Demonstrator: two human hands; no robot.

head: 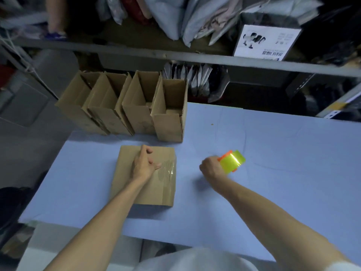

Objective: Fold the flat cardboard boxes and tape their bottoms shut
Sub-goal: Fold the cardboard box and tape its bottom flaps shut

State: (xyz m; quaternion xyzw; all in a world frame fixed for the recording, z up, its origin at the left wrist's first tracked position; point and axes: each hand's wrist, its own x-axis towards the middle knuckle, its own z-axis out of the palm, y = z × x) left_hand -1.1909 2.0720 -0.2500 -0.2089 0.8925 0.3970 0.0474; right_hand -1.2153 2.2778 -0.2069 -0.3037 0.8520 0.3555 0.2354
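A brown cardboard box (125, 178) stands bottom-up on the blue table (273, 173), with a strip of clear tape (167, 170) running across its closed flaps to the right edge. My left hand (143, 163) rests on top of the box, fingers loosely curled and pressing the flaps just left of the tape. To the right, over the bare table, my right hand (211, 169) grips a yellow-green and orange tape dispenser (232, 160), held clear of the box.
Several folded boxes (125, 106) stand open side up in a row at the table's far left. Behind them a grey metal shelf (175, 57) holds packed bags and a white carton (265, 43). The table's near edge runs by my body.
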